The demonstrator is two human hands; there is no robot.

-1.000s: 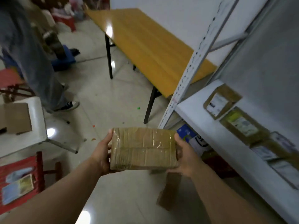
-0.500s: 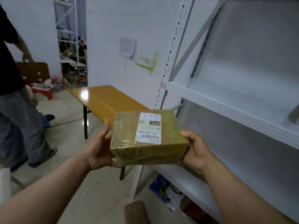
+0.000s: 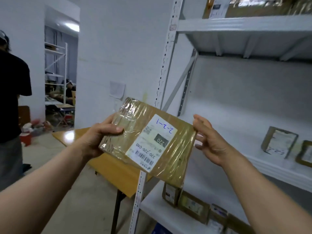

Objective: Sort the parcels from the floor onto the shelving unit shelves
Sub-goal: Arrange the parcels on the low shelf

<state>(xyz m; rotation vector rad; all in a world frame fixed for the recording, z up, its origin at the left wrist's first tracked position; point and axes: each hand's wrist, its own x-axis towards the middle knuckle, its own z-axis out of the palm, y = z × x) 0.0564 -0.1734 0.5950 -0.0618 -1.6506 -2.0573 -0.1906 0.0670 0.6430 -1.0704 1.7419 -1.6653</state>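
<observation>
— Parcels first, but start with the big thing: where do they sit?
— On the shelving unit (image 3: 170,68), grey and tall on the right. Its middle shelf (image 3: 253,159) carries two labelled parcels (image 3: 278,142) at the far right, and the lower shelf (image 3: 152,205) has a row more.
— And behind?
— An orange worktop (image 3: 108,166) by the white wall; a person in a black top (image 3: 10,98) at the left edge.
— The held parcel?
— The taped parcel (image 3: 148,141) is in the air, tilted, in front of the unit's post, its label (image 3: 152,142) marked "2-2-1".
— Hands?
— Left hand (image 3: 99,137) is clamped on its left end, thumb on top. Right hand (image 3: 211,141) is spread, fingers touching the right edge.
</observation>
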